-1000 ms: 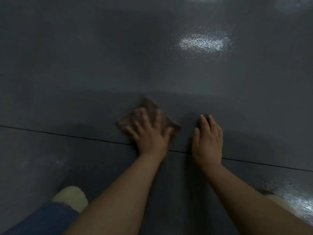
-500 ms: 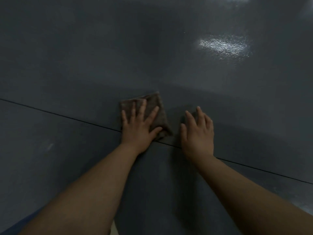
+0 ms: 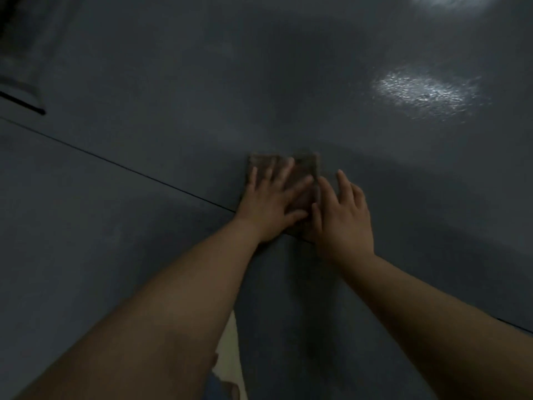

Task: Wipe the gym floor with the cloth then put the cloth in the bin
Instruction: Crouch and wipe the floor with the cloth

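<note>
A folded brown cloth (image 3: 305,166) lies flat on the dark grey gym floor (image 3: 173,82), just beyond a thin black seam. My left hand (image 3: 271,200) presses down on it with fingers spread and straight. My right hand (image 3: 343,212) lies flat beside it, fingers straight, its thumb side touching the cloth's right edge. Most of the cloth is hidden under my left hand. No bin can be made out with certainty.
A black seam line (image 3: 115,163) runs diagonally across the floor. A dim grey object with a dark base (image 3: 20,79) stands at the far left edge. Light glares off the floor (image 3: 424,90) at the upper right. Pale fabric (image 3: 227,356) shows between my forearms.
My left hand has slid the cloth to the right, close against my right hand. The view has shifted, and the grey object at the far left has come into sight.
</note>
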A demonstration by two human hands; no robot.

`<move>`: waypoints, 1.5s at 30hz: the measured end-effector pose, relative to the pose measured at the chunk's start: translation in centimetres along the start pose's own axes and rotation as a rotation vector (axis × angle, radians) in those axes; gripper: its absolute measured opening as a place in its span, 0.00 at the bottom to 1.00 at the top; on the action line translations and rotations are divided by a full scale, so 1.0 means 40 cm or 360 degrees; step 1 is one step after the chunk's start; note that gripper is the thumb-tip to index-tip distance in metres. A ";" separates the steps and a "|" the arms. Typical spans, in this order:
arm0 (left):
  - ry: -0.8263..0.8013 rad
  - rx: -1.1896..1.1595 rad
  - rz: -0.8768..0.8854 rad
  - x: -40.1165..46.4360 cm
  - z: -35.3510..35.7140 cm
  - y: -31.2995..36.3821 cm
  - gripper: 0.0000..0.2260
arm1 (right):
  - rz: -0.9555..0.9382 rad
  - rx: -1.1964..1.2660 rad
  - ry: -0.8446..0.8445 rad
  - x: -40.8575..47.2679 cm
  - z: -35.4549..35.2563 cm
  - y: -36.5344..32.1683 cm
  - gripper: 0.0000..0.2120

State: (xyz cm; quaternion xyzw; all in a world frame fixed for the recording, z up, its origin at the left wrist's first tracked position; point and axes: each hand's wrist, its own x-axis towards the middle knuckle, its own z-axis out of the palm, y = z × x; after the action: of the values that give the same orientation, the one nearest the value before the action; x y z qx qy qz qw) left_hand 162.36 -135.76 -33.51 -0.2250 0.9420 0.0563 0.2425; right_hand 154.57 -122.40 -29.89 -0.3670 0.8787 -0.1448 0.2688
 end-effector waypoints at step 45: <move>0.0154 -0.1175 -0.2225 -0.207 0.130 -0.370 0.32 | 0.0054 -0.0354 -0.0196 0.000 0.091 -0.082 0.26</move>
State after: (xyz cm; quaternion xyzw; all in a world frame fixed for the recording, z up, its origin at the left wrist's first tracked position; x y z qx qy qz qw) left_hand 177.75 -144.56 -34.00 -0.8327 0.5123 0.1899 0.0902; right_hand 158.53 -124.88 -31.36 -0.3878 0.8772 -0.0190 0.2824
